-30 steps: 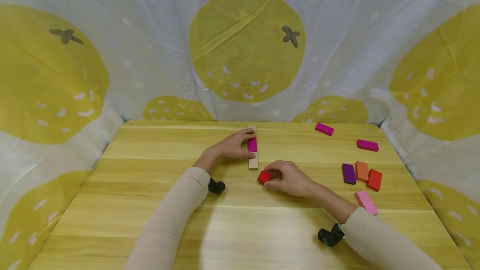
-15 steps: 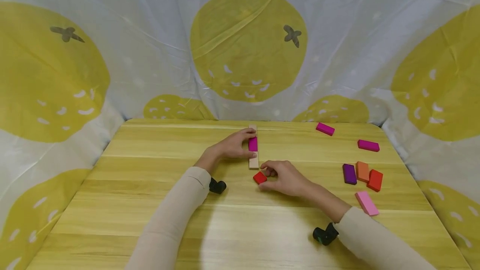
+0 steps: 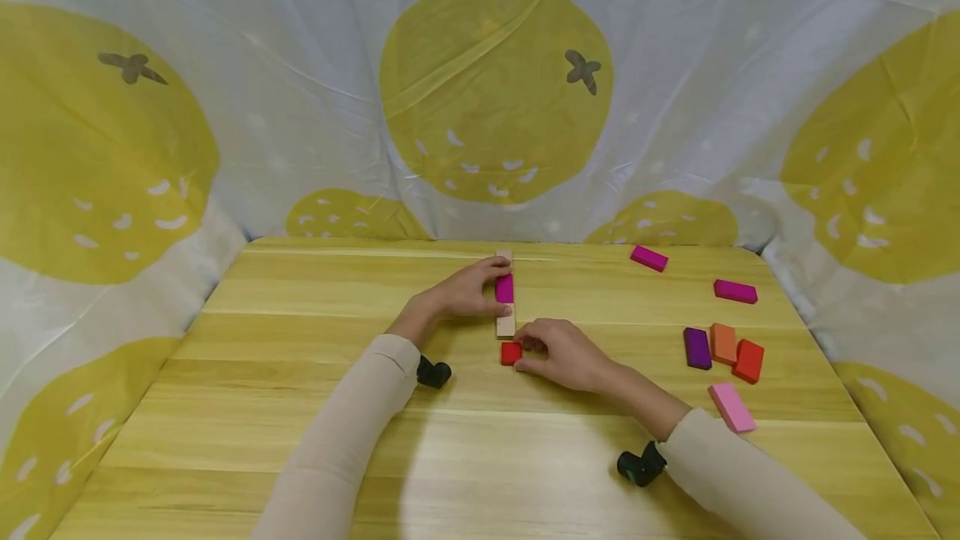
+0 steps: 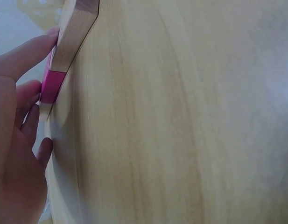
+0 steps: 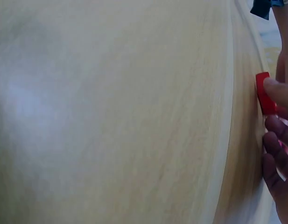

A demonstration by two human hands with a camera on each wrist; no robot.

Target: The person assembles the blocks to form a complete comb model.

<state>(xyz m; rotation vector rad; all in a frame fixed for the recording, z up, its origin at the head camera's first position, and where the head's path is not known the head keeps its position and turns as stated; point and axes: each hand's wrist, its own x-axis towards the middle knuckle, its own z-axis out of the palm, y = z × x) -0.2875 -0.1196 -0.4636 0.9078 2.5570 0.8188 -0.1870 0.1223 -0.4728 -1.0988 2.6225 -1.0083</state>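
A short row of blocks lies on the table in the head view: a magenta block between a near plain wooden block and a far plain wooden block. My left hand rests on the row from the left, thumb on the near plain block and a fingertip at the far one. Its fingers stretch along the blocks in the left wrist view. Just below the row's near end, my right hand pinches a red block by its right part. In the right wrist view my thumb lies against that block.
On the right of the table lie a purple block, an orange block, another red block, a pink block and two magenta blocks, one being the far block. A patterned curtain stands behind.
My right hand has moved left with the red block, which has turned square to the row and now sits in line with its near end. The left hand stays in place.
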